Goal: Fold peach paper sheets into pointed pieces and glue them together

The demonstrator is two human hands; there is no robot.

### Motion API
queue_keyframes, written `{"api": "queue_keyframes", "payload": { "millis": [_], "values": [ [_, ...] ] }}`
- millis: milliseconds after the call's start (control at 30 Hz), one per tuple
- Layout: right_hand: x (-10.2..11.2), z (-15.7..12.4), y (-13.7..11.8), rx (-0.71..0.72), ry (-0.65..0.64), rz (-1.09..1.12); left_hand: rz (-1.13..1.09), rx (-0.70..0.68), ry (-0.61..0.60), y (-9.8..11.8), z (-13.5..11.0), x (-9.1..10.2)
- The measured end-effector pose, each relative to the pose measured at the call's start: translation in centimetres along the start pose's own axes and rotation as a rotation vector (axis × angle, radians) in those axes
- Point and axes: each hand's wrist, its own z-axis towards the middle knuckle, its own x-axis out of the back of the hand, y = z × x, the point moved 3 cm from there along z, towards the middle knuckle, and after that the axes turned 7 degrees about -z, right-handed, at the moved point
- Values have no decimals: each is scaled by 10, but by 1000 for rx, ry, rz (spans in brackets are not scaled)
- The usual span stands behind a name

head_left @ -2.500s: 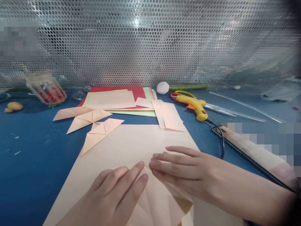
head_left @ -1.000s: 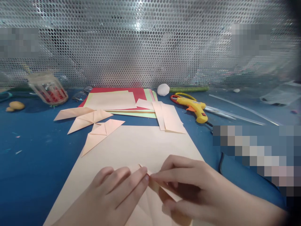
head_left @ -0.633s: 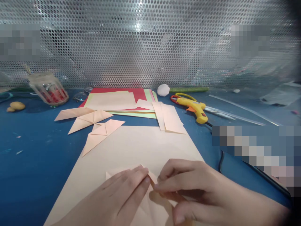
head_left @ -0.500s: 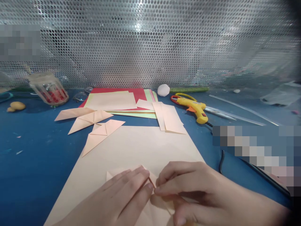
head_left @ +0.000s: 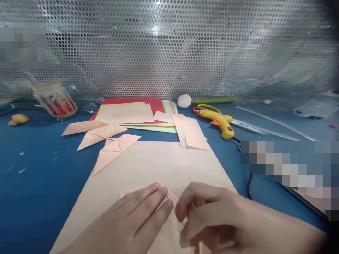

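Observation:
My left hand [head_left: 132, 220] lies flat with its fingers stretched out, pressing down a small folded peach paper piece [head_left: 166, 229] at the bottom centre. My right hand [head_left: 209, 215] is curled beside it, fingertips pinched on a fold of the same piece. Both hands rest over a large peach sheet [head_left: 148, 165] spread on the blue table [head_left: 39, 169]. Most of the folded piece is hidden under my hands.
Three folded peach triangles [head_left: 106, 141] lie to the left. A stack of coloured papers [head_left: 132, 113] and peach strips [head_left: 192, 132] sit behind. A yellow glue gun [head_left: 219, 121], scissors [head_left: 246, 124], white ball [head_left: 183, 101] and a jar [head_left: 55, 100] stand near the perforated metal wall [head_left: 169, 46].
My right hand went from flat on the paper to curled and pinching a fold, drawing down toward me. My left hand flattened and stayed pressing the piece.

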Motion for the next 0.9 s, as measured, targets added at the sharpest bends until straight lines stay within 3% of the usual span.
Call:
{"api": "queue_keyframes", "payload": {
  "millis": [167,367,467,600,900],
  "values": [
    [-2,2,-2,44,23,-56,6,12,-7,-3,2,3],
    [-7,0,-3,212,231,-235,66,43,-91,0,1,3],
    [-9,0,-3,236,280,-340,71,43,-61,0,3,9],
    [-8,-2,-1,230,278,-388,35,26,34,-4,3,13],
    [-7,4,-5,207,179,-273,37,16,92,-4,-2,5]
  ]
}}
